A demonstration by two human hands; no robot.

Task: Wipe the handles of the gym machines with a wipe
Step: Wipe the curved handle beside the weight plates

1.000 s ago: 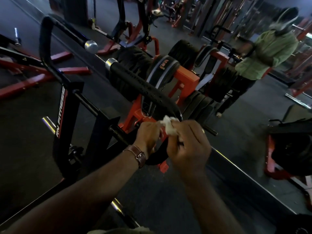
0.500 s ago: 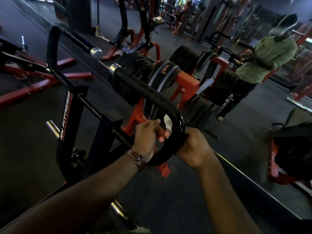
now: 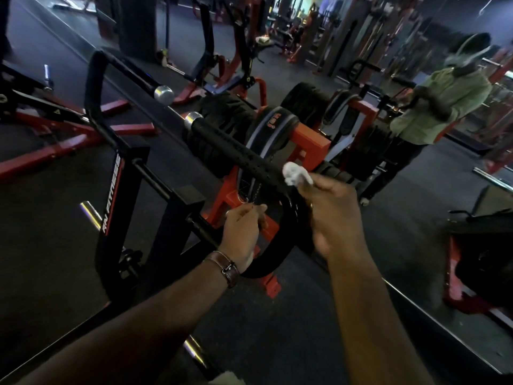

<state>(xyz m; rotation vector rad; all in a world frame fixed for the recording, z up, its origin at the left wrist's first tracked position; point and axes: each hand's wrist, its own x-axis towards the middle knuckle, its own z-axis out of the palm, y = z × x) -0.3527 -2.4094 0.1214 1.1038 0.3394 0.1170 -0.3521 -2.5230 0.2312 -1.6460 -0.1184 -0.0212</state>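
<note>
We see white wipe [image 3: 295, 174], crumpled into small wad, centre of frame, pressed against near handle [image 3: 238, 154]: black perforated grip, chrome end cap, slanting from upper left, curving down into loop. Second black handle [image 3: 122, 70], chrome-capped, upper left.

Motion blur smears the right hand [image 3: 334, 218]; its grip on the wipe [image 3: 294, 173] unclear.

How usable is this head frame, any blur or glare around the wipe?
Head view: dim gym light; right hand motion-blurred, white wipe against the near handle still distinct; left hand sharper; glare only on the chrome end caps; wide-angle bending at edges.
</note>
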